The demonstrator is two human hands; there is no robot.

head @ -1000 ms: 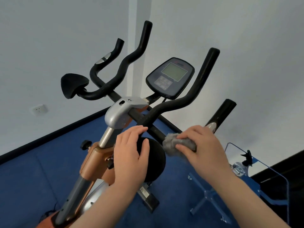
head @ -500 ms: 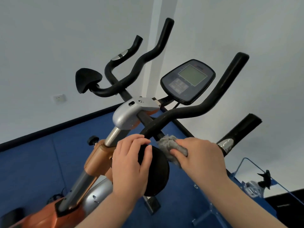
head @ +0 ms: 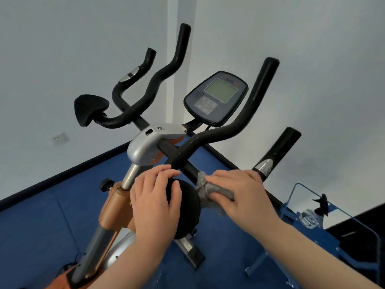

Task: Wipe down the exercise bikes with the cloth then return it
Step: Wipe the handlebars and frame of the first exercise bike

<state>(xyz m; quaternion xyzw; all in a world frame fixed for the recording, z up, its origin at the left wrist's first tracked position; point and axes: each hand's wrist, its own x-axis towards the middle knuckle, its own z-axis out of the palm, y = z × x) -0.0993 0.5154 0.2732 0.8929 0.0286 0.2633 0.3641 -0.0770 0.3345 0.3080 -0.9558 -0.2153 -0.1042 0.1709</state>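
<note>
An orange and silver exercise bike (head: 116, 203) stands in front of me, with black handlebars (head: 233, 126) and a dark console (head: 216, 97). My right hand (head: 241, 197) presses a crumpled grey cloth (head: 205, 189) against the black bar just right of the near elbow pad. My left hand (head: 156, 201) rests flat over that round black elbow pad (head: 187, 205), fingers curled over its top edge. A second black pad (head: 89, 108) sits at the far left of the bars.
Blue floor mats (head: 41, 217) lie under the bike, bounded by white walls with a dark skirting. A blue metal frame with a clear panel (head: 333, 226) stands at the lower right. A wall socket (head: 59, 137) is on the left wall.
My right hand and the cloth have slid a little along the bar near the pad. The left hand has stayed on the elbow pad. The view has shifted slightly.
</note>
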